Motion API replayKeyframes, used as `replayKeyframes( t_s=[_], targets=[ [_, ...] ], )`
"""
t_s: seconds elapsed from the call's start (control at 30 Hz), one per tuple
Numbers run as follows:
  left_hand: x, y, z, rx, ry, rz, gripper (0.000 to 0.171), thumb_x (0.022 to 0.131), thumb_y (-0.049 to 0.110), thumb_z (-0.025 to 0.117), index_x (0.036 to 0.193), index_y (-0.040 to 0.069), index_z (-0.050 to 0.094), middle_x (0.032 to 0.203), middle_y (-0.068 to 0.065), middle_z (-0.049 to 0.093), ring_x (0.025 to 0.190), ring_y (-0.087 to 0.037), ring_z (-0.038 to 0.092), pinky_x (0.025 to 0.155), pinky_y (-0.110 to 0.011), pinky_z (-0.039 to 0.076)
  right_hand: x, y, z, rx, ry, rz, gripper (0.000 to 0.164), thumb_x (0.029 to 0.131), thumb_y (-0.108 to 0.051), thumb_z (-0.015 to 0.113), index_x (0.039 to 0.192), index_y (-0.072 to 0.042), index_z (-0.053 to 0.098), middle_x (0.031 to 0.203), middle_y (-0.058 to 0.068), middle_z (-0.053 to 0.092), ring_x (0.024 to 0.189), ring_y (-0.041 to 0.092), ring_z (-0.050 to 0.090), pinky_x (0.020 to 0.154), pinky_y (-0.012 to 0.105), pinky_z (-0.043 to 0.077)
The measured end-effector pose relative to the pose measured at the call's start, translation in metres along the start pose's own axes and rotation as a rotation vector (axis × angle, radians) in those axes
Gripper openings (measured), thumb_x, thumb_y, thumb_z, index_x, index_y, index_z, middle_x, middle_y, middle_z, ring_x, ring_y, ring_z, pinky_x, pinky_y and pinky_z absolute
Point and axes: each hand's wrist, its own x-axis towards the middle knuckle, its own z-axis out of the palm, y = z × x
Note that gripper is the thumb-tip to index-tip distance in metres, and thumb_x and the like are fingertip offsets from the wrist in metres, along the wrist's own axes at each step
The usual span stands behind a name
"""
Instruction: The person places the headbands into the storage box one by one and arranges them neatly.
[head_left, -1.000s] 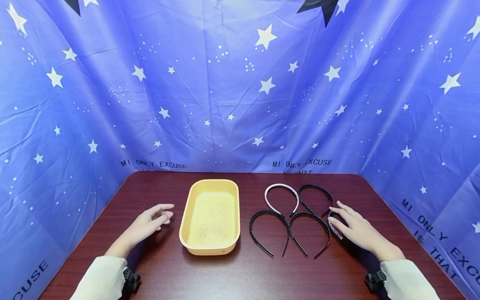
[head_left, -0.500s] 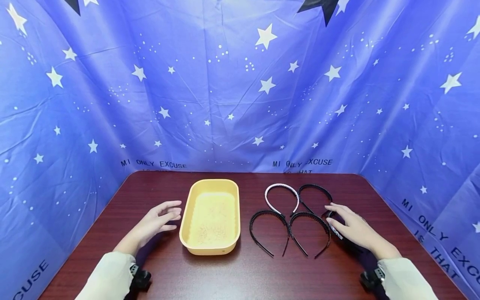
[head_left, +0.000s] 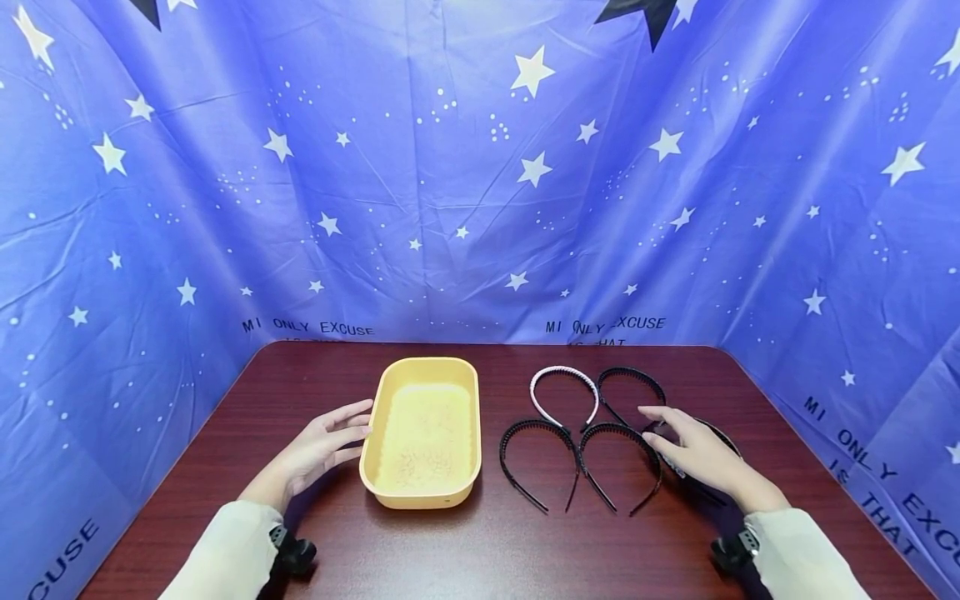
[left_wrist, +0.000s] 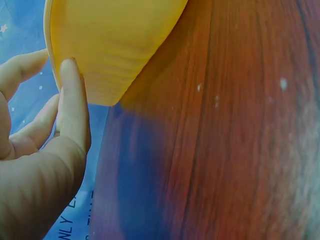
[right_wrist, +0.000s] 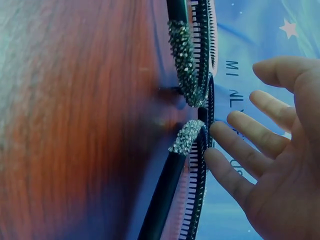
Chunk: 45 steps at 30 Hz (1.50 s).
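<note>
A yellow plastic basin (head_left: 371,467) stands left of centre on the table. At its left side is my left hand (head_left: 318,450), fingers spread and lightly bent, fingertips right at the rim; the left wrist view shows the thumb alongside the outer wall. To the right lie several headbands: a white one (head_left: 534,392), a black one (head_left: 632,372) behind, and two black toothed ones, left (head_left: 517,428) and right (head_left: 600,428), in front. My right hand (head_left: 701,454) hovers over a rhinestone-covered headband (right_wrist: 184,60), fingers extended and apart, holding nothing. It partly hides that headband in the head view.
The dark red wooden table (head_left: 480,550) has rounded far corners. A blue curtain (head_left: 450,167) with white stars surrounds its back and sides. Each wrist carries a small black camera, left (head_left: 296,554) and right (head_left: 731,554).
My left hand has moved right, from beside the basin up to its rim. My right hand has shifted slightly left over the headbands. Basin and headbands have stayed put.
</note>
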Motion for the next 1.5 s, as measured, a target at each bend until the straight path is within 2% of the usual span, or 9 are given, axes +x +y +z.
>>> replayKeyframes(
  t_s=[0.2,0.4,0.57,0.73,0.87,1.07,1.5],
  targets=[
    [0.003,-0.002,0.003,-0.031,0.025,-0.011,0.067,0.097,0.007,0.064,0.155,-0.001,0.030,0.148,-0.027,0.042,0.119,-0.021,0.058,0.098,-0.034,0.051,0.005,-0.004,0.003,0.005,-0.014,-0.006,0.041,0.100,-0.021,0.064,0.136,-0.001,0.058,0.126,0.014,0.064,0.098,0.018,0.063,0.077,0.034,0.053],
    [0.004,-0.003,0.006,-0.058,0.049,-0.024,0.067,0.096,0.005,0.064,0.154,-0.002,0.032,0.149,-0.025,0.043,0.117,-0.017,0.059,0.095,-0.032,0.052,0.013,-0.011,0.010,0.032,-0.031,-0.026,0.040,0.100,-0.022,0.064,0.133,-0.001,0.059,0.118,0.008,0.067,0.099,0.016,0.064,0.077,0.033,0.052],
    [0.005,-0.003,0.006,-0.072,0.048,-0.023,0.068,0.096,0.004,0.064,0.155,-0.001,0.031,0.149,-0.025,0.042,0.118,-0.018,0.059,0.096,-0.033,0.052,0.021,-0.017,0.016,0.058,-0.069,-0.035,0.037,0.100,-0.021,0.064,0.132,-0.005,0.061,0.114,0.004,0.069,0.101,0.020,0.065,0.077,0.035,0.053],
    [0.005,-0.004,0.006,-0.087,0.037,-0.019,0.067,0.097,0.003,0.063,0.155,-0.002,0.030,0.149,-0.026,0.041,0.118,-0.018,0.059,0.096,-0.033,0.051,0.028,-0.023,0.020,0.083,-0.108,-0.045,0.034,0.099,-0.022,0.064,0.131,-0.009,0.062,0.111,0.003,0.070,0.100,0.018,0.065,0.079,0.038,0.053],
    [0.004,-0.005,0.005,-0.088,0.034,-0.016,0.068,0.097,0.004,0.063,0.155,-0.001,0.030,0.149,-0.025,0.041,0.117,-0.017,0.059,0.097,-0.033,0.051,0.033,-0.028,0.022,0.104,-0.127,-0.049,0.032,0.099,-0.023,0.065,0.128,-0.011,0.064,0.106,0.000,0.071,0.094,0.013,0.065,0.078,0.034,0.053],
    [0.004,-0.005,0.004,-0.088,0.045,-0.025,0.067,0.097,0.004,0.063,0.156,0.000,0.030,0.150,-0.023,0.042,0.116,-0.016,0.060,0.096,-0.033,0.052,0.041,-0.034,0.028,0.127,-0.147,-0.112,0.030,0.098,-0.019,0.067,0.125,-0.007,0.065,0.098,-0.006,0.070,0.087,0.010,0.065,0.074,0.032,0.053],
    [0.004,-0.006,0.006,-0.084,0.049,-0.022,0.067,0.098,0.005,0.063,0.156,-0.001,0.030,0.148,-0.023,0.044,0.116,-0.015,0.060,0.098,-0.032,0.050,0.063,-0.045,0.050,0.195,-0.176,-0.134,0.032,0.091,-0.007,0.070,0.122,-0.002,0.065,0.093,-0.003,0.071,0.080,0.008,0.065,0.068,0.026,0.053]
  ],
)
